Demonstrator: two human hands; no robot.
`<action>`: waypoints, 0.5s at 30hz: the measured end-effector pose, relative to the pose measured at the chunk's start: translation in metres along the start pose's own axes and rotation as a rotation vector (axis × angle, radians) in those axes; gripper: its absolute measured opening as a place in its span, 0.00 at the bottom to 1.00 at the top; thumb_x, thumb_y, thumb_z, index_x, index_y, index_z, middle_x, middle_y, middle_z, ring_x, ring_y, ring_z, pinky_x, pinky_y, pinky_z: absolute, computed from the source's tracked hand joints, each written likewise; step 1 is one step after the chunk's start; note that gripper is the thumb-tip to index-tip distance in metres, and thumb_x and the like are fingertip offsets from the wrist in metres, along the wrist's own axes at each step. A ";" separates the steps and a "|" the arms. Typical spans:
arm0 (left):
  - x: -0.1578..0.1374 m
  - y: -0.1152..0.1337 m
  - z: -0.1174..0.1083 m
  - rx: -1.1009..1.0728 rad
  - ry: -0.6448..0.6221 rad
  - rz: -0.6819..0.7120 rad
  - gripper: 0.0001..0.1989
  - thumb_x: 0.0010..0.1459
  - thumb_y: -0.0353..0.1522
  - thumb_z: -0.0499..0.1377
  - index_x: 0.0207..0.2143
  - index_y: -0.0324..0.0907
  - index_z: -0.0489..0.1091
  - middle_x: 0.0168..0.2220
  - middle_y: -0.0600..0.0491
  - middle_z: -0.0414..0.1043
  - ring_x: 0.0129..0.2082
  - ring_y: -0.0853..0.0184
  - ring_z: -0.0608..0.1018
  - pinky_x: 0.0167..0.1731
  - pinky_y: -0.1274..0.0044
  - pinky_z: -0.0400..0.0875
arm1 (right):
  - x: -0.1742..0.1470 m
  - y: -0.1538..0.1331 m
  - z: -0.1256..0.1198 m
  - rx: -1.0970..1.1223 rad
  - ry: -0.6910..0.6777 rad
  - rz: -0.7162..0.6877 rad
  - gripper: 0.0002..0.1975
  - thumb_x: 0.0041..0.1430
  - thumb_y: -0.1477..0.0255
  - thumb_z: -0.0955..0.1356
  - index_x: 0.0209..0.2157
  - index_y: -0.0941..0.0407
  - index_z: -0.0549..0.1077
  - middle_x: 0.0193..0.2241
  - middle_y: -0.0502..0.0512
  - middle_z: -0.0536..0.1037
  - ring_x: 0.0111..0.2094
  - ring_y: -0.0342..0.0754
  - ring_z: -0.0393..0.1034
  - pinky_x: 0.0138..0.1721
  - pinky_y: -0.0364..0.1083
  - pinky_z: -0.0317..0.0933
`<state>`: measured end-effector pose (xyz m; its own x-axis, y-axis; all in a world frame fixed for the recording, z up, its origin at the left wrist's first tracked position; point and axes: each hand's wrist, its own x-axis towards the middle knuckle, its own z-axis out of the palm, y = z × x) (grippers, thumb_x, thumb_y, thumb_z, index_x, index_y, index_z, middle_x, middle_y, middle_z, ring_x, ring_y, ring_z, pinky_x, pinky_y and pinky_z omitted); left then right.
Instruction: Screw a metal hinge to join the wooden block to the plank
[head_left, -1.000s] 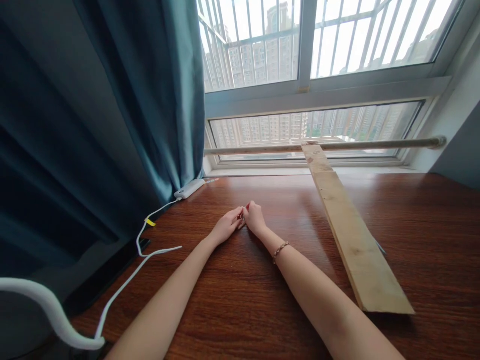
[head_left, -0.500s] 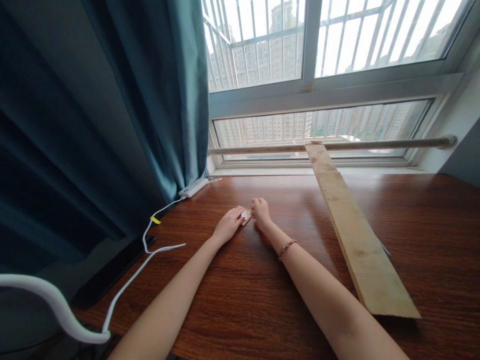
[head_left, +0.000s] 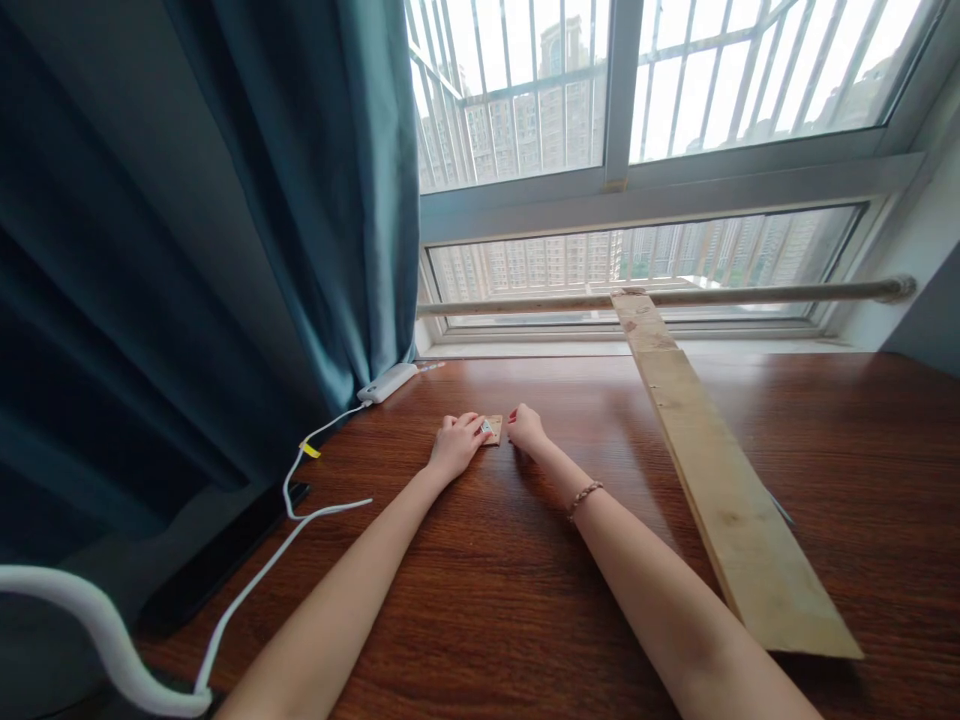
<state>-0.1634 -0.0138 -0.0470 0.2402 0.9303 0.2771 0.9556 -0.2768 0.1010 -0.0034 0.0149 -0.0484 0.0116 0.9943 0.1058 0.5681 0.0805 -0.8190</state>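
A small tan wooden block (head_left: 493,430) with a white mark on top lies flat on the dark wooden table (head_left: 487,580). My left hand (head_left: 455,444) rests against the block's left side, its fingertips holding the edge. My right hand (head_left: 526,429) lies just to the right of the block with its fingers curled in, red nails showing. I cannot tell whether anything small is pinched in it. A beaded bracelet (head_left: 584,497) sits on my right wrist.
A long pale plank (head_left: 720,490) slopes from the table's right side up to a rod (head_left: 750,295) along the window sill. A white adapter (head_left: 387,382) and its cable (head_left: 300,505) lie at the left, by a teal curtain (head_left: 225,250).
My hands, first pressed together above the table, have parted. The small block now lies flat between them. My right hand lifted slightly, then dropped back to the table beside the block.
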 end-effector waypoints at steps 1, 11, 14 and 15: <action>0.000 -0.002 0.002 -0.010 0.001 -0.005 0.20 0.60 0.42 0.49 0.51 0.47 0.68 0.55 0.52 0.65 0.46 0.58 0.65 0.47 0.67 0.59 | -0.001 0.000 0.001 -0.022 0.001 -0.022 0.08 0.50 0.84 0.65 0.32 0.62 0.72 0.31 0.58 0.75 0.34 0.46 0.69 0.35 0.41 0.60; -0.005 -0.003 0.009 -0.060 0.001 -0.071 0.21 0.61 0.37 0.46 0.53 0.46 0.67 0.59 0.52 0.62 0.49 0.54 0.63 0.48 0.62 0.60 | -0.026 -0.012 0.019 -0.167 -0.062 -0.190 0.18 0.52 0.87 0.60 0.44 0.67 0.71 0.49 0.71 0.68 0.47 0.51 0.67 0.46 0.43 0.60; -0.005 -0.004 0.008 -0.058 -0.021 -0.063 0.21 0.61 0.36 0.45 0.53 0.48 0.67 0.59 0.52 0.60 0.51 0.54 0.62 0.49 0.60 0.59 | -0.029 -0.017 0.022 -0.181 -0.091 -0.236 0.20 0.51 0.89 0.60 0.45 0.66 0.72 0.51 0.72 0.68 0.54 0.54 0.61 0.53 0.46 0.56; -0.005 -0.004 0.008 -0.059 -0.024 -0.060 0.21 0.61 0.36 0.45 0.53 0.48 0.67 0.60 0.51 0.60 0.53 0.54 0.62 0.50 0.60 0.58 | -0.028 -0.018 0.023 -0.179 -0.098 -0.249 0.21 0.50 0.89 0.61 0.46 0.66 0.72 0.52 0.71 0.67 0.57 0.54 0.58 0.55 0.46 0.53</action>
<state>-0.1674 -0.0153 -0.0559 0.1873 0.9509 0.2465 0.9569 -0.2333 0.1728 -0.0323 -0.0125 -0.0498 -0.2208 0.9482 0.2284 0.6795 0.3175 -0.6614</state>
